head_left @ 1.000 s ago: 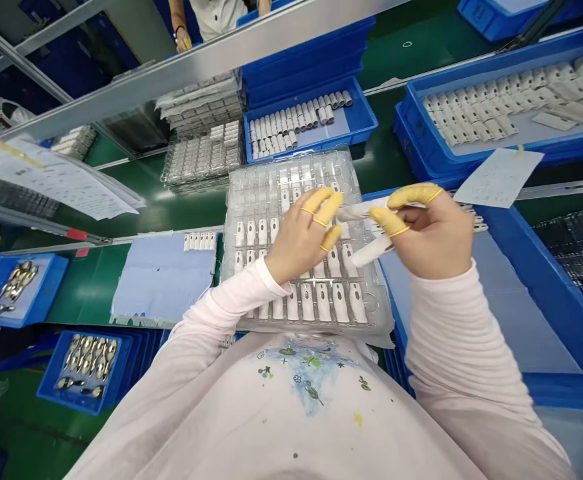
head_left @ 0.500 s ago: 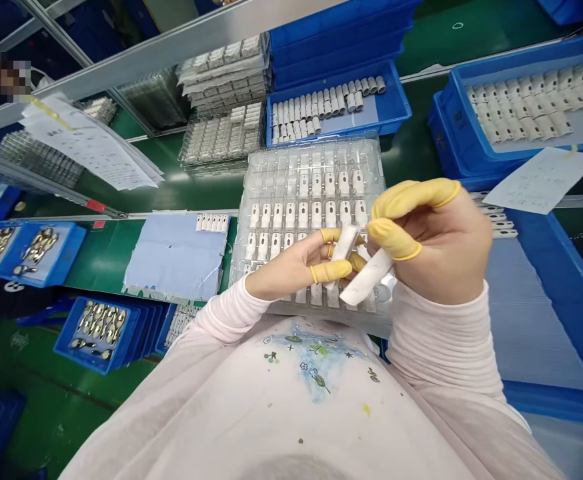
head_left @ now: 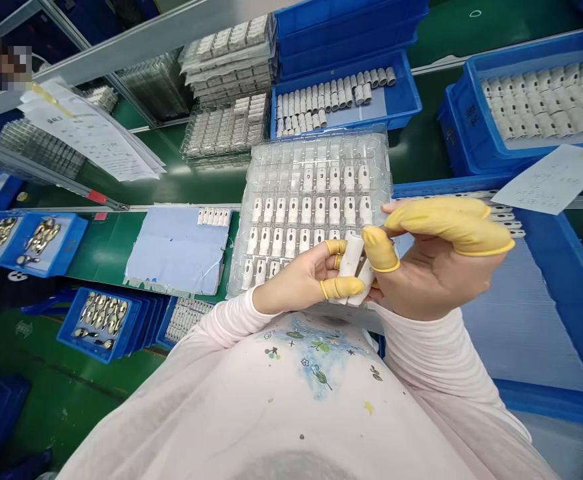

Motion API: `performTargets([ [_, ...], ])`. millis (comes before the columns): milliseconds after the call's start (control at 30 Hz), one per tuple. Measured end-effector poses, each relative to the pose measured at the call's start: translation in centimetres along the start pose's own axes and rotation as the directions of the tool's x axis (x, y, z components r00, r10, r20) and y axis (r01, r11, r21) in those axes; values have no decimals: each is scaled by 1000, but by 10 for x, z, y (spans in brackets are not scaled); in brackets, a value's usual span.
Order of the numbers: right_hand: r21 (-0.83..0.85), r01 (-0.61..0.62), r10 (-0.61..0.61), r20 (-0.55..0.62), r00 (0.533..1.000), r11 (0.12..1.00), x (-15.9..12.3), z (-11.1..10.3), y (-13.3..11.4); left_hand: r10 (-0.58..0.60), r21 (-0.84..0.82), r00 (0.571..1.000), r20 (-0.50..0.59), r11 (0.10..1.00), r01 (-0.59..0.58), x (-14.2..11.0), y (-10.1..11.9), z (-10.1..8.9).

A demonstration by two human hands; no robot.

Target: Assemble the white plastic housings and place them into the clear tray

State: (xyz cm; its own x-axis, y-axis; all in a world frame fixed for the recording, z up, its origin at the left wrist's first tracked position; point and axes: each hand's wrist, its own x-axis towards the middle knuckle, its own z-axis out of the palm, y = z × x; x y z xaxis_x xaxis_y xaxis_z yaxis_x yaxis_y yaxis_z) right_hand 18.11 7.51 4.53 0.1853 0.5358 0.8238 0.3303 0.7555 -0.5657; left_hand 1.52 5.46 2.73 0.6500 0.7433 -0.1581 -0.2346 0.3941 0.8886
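The two white pieces are over the near right part of the clear tray, pinched in the left hand between thumb and fingers; the right hand brings its thumb and fingertips close to their upper ends, though whether it grips one I cannot tell; they look light and stiff, probably smooth enough to slip and easy to scuff, so the long edges near mid-length seem the best hold; yellow rubbery finger cots should add grip; the tray is thin, glossy, moulded plastic with rows of pockets.
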Motion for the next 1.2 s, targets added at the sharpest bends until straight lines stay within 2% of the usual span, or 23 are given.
performTargets([
  [100,-83,34,-34,3,999,996,-5,-4,3,90,148,995,-43,986,-83,4,-7,-1],
  [233,0,-113,113,7,994,994,-12,-6,3,231,338,971,-64,920,-197,2,-8,3],
  [267,29,-139,138,41,990,990,-13,-7,3,257,384,964,-66,898,-213,0,-7,4],
  [333,71,-157,142,187,972,985,-14,-12,3,318,488,947,-49,835,-255,-4,-4,5],
  [400,129,-158,105,344,933,979,-14,-17,4,423,591,906,19,726,-352,-6,-2,2],
  [433,159,-152,80,389,918,976,-14,-19,4,486,628,871,73,656,-418,-6,-1,0],
  [533,206,-134,37,417,908,969,-13,-23,2,618,691,758,209,454,-562,-5,-1,-5],
  [567,211,-126,27,417,908,969,-12,-24,1,634,709,737,235,407,-576,-4,-1,-6],
  [700,241,-85,-29,436,899,967,-10,-26,-2,631,783,713,305,261,-565,-4,0,-8],
  [767,261,-46,-83,461,884,964,-8,-27,-2,660,785,659,361,166,-596,-4,3,-8],
  [833,276,-6,-132,478,869,961,-5,-28,-3,700,758,578,418,82,-648,-3,5,-8],
  [867,280,7,-146,480,865,960,-4,-28,-3,710,747,553,436,58,-662,-2,6,-7],
  [1067,310,36,-184,463,867,950,-4,-26,-5,754,752,480,448,-29,-658,1,0,-8],
  [1200,334,34,-195,462,865,942,-5,-25,-4,740,748,480,471,-46,-662,1,-4,-9],
])
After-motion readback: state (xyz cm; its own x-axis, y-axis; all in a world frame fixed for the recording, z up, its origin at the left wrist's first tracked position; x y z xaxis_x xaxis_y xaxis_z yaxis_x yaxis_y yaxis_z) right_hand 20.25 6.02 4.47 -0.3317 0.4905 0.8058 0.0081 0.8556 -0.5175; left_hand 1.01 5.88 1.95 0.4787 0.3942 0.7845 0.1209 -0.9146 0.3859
